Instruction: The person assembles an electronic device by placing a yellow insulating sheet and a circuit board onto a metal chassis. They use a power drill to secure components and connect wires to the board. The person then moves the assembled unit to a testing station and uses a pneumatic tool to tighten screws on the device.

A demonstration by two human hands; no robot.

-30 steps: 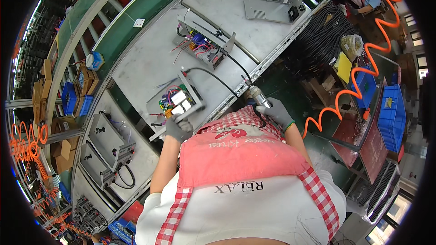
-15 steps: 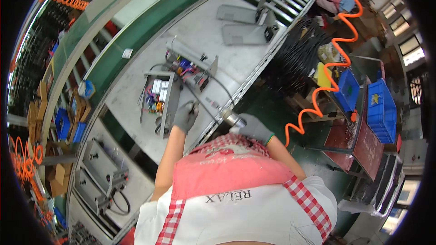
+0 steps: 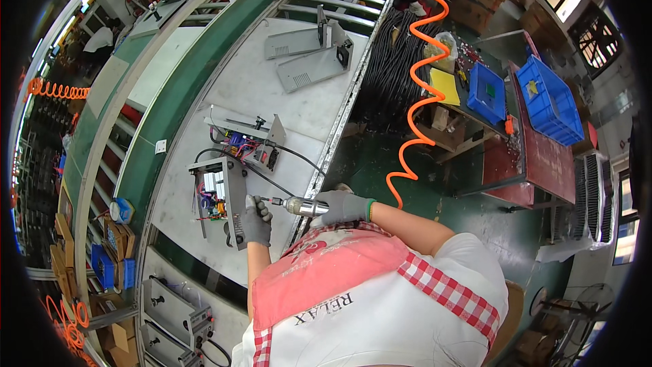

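A silver power screwdriver [image 3: 304, 206] lies level in my right hand [image 3: 343, 208], gloved in grey, its fingers closed around the body. The bit points left at the side panel of a grey metal case [image 3: 236, 194] standing on the bench. At that panel, beside the bit tip, my left hand [image 3: 257, 223] has its gloved fingers curled together; whatever they pinch is too small to make out. Inside the case are white blocks and coloured wires. Just beyond stands a second open grey unit [image 3: 261, 146] with wires and a black cable.
Two grey vented covers [image 3: 309, 68] lie farther along the white bench [image 3: 299, 112], before metal rollers [image 3: 339, 0]. An orange coiled hose [image 3: 421, 88] hangs at right, near blue bins [image 3: 549, 102]. More grey cases [image 3: 173, 312] sit at lower left.
My right hand has brought the screwdriver level, its bit now at the case panel. My left hand has moved against that panel. The whole view has turned and shifted.
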